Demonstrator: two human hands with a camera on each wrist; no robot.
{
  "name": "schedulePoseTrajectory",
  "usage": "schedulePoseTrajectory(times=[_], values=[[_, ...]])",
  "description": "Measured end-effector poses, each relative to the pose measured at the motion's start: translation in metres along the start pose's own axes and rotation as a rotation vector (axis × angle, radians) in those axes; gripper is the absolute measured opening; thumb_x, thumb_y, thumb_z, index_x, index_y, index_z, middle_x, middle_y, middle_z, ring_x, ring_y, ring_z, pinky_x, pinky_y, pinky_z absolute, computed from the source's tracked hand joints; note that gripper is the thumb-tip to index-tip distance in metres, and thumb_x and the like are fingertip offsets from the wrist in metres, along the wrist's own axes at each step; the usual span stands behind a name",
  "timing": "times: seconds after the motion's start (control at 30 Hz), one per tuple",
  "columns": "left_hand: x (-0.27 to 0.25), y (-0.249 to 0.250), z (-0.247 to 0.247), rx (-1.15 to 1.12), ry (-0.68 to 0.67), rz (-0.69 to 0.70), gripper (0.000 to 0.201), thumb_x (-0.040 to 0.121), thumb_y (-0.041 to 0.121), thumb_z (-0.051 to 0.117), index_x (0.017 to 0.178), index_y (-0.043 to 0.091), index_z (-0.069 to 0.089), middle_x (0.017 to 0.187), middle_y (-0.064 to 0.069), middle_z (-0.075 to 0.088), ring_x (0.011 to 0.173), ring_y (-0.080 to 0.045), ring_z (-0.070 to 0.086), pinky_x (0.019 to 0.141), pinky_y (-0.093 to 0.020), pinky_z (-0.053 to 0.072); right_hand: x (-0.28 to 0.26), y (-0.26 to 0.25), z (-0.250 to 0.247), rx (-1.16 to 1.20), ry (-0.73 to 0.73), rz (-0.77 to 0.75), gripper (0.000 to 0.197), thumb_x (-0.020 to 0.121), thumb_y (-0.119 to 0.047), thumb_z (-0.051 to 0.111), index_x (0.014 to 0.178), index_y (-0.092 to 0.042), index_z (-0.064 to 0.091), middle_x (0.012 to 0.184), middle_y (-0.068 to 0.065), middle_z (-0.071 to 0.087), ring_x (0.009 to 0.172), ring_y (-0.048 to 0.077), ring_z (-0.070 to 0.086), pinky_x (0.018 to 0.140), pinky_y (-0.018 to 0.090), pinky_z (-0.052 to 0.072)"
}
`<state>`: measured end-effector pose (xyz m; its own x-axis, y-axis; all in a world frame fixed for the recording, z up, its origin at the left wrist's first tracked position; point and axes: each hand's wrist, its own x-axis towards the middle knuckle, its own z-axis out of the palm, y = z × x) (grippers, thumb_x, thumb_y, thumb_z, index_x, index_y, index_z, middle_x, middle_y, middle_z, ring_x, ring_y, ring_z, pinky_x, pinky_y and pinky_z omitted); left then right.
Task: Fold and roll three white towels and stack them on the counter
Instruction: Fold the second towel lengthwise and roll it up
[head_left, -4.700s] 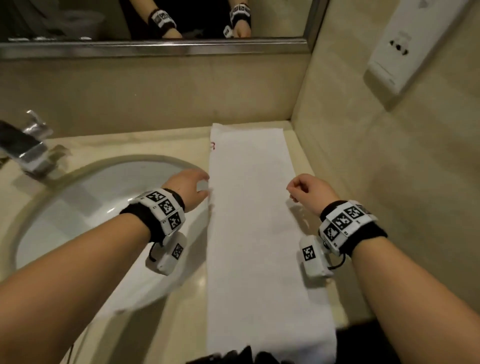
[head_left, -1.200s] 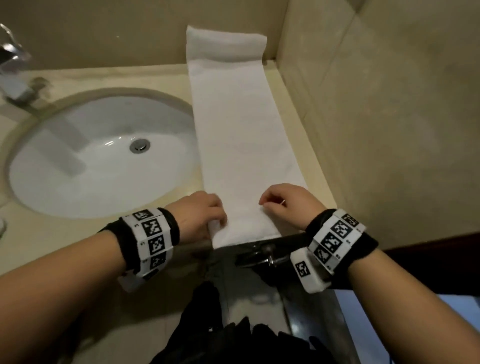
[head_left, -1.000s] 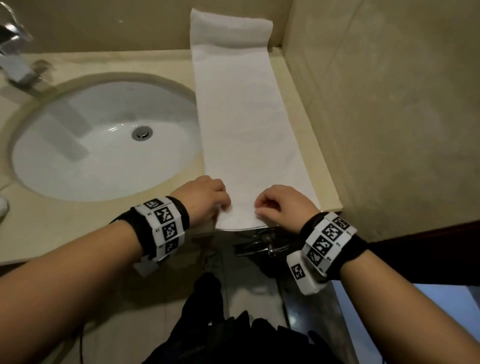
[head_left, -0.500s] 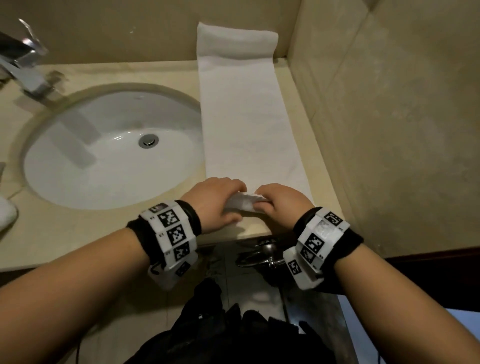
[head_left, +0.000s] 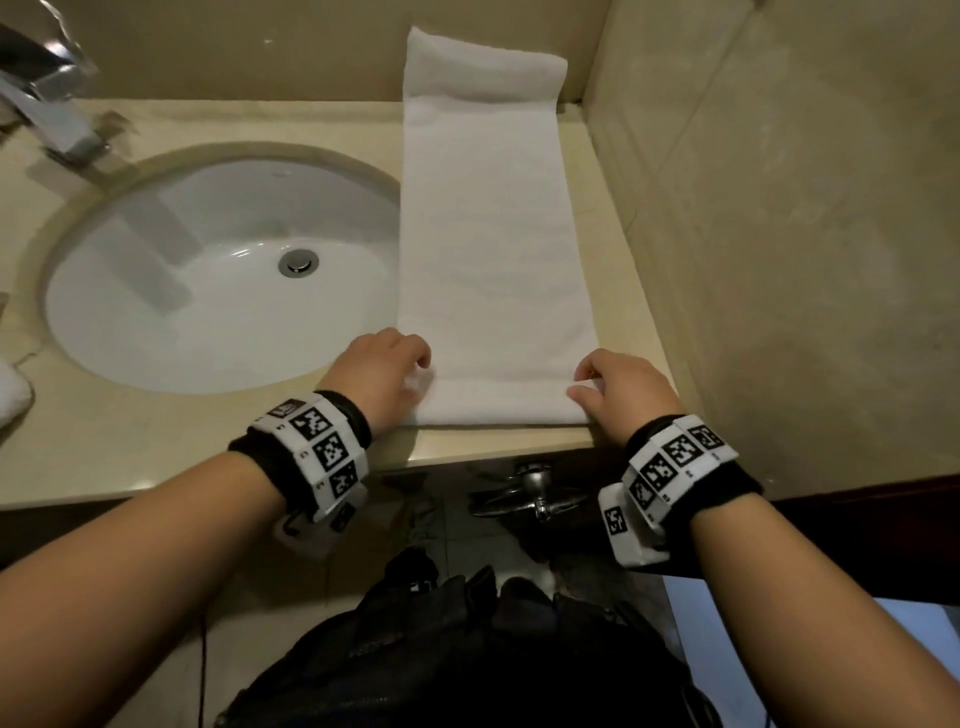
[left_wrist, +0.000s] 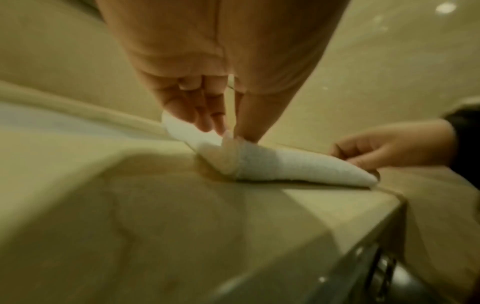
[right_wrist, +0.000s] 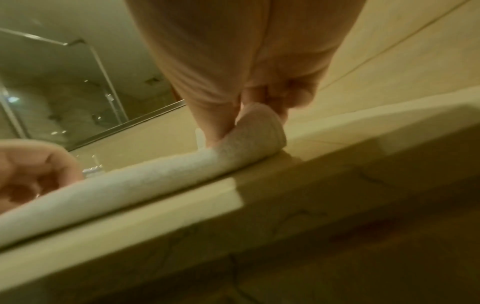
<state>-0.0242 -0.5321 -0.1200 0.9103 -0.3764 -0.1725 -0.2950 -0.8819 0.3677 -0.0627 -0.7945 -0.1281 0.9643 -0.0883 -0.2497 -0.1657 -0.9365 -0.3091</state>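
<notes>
Location: bathroom. Indicators: oval white undermount sink (head_left: 156, 291) with metal drain (head_left: 298, 261), chrome faucet (head_left: 49, 111), beige stone counter (head_left: 156, 447), tiled walls (head_left: 779, 208), framed mirror (right_wrist: 64, 92)

The towel (head_left: 493, 249) between the hands is white cloth, matt, with a nubby terry weave. The counter (head_left: 156, 441) under them is polished beige stone, faintly veined. Beyond the left hand (head_left: 382, 371), the basin (head_left: 208, 312) is glossy white ceramic with a shiny metal drain (head_left: 297, 262).

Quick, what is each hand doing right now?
Left hand: pinching the near rolled end of the white towel.
Right hand: gripping the same rolled end's other corner.
</notes>
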Motion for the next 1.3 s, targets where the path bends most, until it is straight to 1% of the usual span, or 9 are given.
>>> schedulePoseTrajectory(times=[0.17, 0.3, 0.43, 0.57, 0.77, 0.9, 1.0, 1.17, 1.3], values=[[-0.004, -0.003, 0.003, 0.270, -0.064, 0.319, 0.023, 0.091, 0.021, 0.049, 0.111, 0.018, 0.058, 0.118, -0.004, 0.055, 0.106, -0.025, 0.048, 0.088, -0.032, 0.038, -0.006, -0.006, -0.001, -0.111, 0.133, -0.266, 0.012, 0.083, -0.022, 0.060, 0.093, -0.016, 0.061, 0.093, 0.004, 0.057, 0.092, 0.026, 0.053, 0.073, 0.030, 0.034], [-0.008, -0.011, -0.001, 0.269, -0.184, 0.321, 0.045, 0.083, 0.046, 0.056, 0.120, 0.022, 0.050, 0.122, 0.002, 0.050, 0.108, -0.021, 0.049, 0.094, -0.034, 0.042, -0.015, -0.005, 0.001, -0.117, -0.048, -0.387, 0.034, 0.076, -0.038, 0.068, 0.103, -0.017, 0.062, 0.100, 0.004, 0.060, 0.094, 0.023, 0.054, 0.084, 0.033, 0.040], [-0.005, -0.014, -0.005, 0.274, -0.167, 0.327, 0.035, 0.086, 0.027, 0.050, 0.121, 0.022, 0.050, 0.123, 0.001, 0.053, 0.109, -0.022, 0.051, 0.093, -0.034, 0.043, -0.013, -0.008, 0.001, -0.169, -0.024, -0.408, 0.034, 0.077, -0.025, 0.064, 0.110, -0.015, 0.061, 0.108, 0.006, 0.061, 0.100, 0.027, 0.055, 0.087, 0.035, 0.041], [0.006, -0.018, -0.015, 0.015, -0.168, 0.109, 0.029, 0.085, 0.023, 0.050, 0.114, 0.021, 0.054, 0.110, -0.003, 0.061, 0.090, -0.020, 0.055, 0.077, -0.028, 0.040, 0.005, -0.012, -0.010, -0.047, -0.036, -0.252, 0.027, 0.086, -0.022, 0.050, 0.112, -0.019, 0.058, 0.103, 0.008, 0.066, 0.096, 0.031, 0.059, 0.075, 0.030, 0.039], [0.033, -0.028, -0.020, -0.301, -0.188, -0.126, 0.020, 0.082, 0.015, 0.057, 0.102, 0.017, 0.054, 0.108, -0.004, 0.058, 0.088, -0.017, 0.051, 0.078, -0.026, 0.040, 0.037, -0.020, -0.014, 0.075, -0.065, 0.102, 0.026, 0.085, -0.032, 0.056, 0.103, -0.015, 0.047, 0.101, 0.008, 0.057, 0.092, 0.028, 0.054, 0.073, 0.031, 0.039], [0.043, -0.026, -0.023, -0.139, -0.145, 0.006, 0.019, 0.084, 0.016, 0.056, 0.103, 0.016, 0.055, 0.112, -0.005, 0.051, 0.096, -0.022, 0.052, 0.080, -0.026, 0.038, 0.039, -0.028, -0.013, -0.266, 0.111, -0.104, 0.018, 0.084, -0.024, 0.056, 0.101, -0.017, 0.055, 0.106, 0.006, 0.054, 0.100, 0.029, 0.049, 0.081, 0.036, 0.036], [0.043, -0.019, -0.020, -0.028, -0.130, 0.223, 0.018, 0.089, 0.018, 0.050, 0.104, 0.017, 0.061, 0.113, -0.004, 0.055, 0.101, -0.024, 0.054, 0.087, -0.029, 0.042, 0.035, -0.027, -0.011, -0.219, -0.001, -0.329, 0.023, 0.085, -0.022, 0.055, 0.106, -0.015, 0.057, 0.110, 0.008, 0.056, 0.099, 0.028, 0.051, 0.082, 0.034, 0.038], [0.040, -0.019, -0.016, 0.306, -0.195, 0.424, 0.043, 0.080, 0.042, 0.059, 0.115, 0.019, 0.049, 0.118, 0.001, 0.049, 0.104, -0.021, 0.049, 0.089, -0.032, 0.041, 0.032, -0.025, -0.012, -0.329, -0.072, -0.395, 0.042, 0.076, -0.036, 0.066, 0.111, -0.018, 0.053, 0.115, 0.001, 0.055, 0.102, 0.023, 0.051, 0.084, 0.032, 0.039], [0.047, -0.016, -0.021, 0.362, -0.183, 0.426, 0.033, 0.085, 0.027, 0.048, 0.117, 0.018, 0.049, 0.118, -0.003, 0.054, 0.101, -0.025, 0.053, 0.084, -0.033, 0.042, 0.039, -0.028, -0.018, -0.219, 0.015, -0.360, 0.022, 0.086, -0.025, 0.052, 0.105, -0.017, 0.058, 0.107, 0.005, 0.061, 0.096, 0.026, 0.057, 0.073, 0.029, 0.039]])
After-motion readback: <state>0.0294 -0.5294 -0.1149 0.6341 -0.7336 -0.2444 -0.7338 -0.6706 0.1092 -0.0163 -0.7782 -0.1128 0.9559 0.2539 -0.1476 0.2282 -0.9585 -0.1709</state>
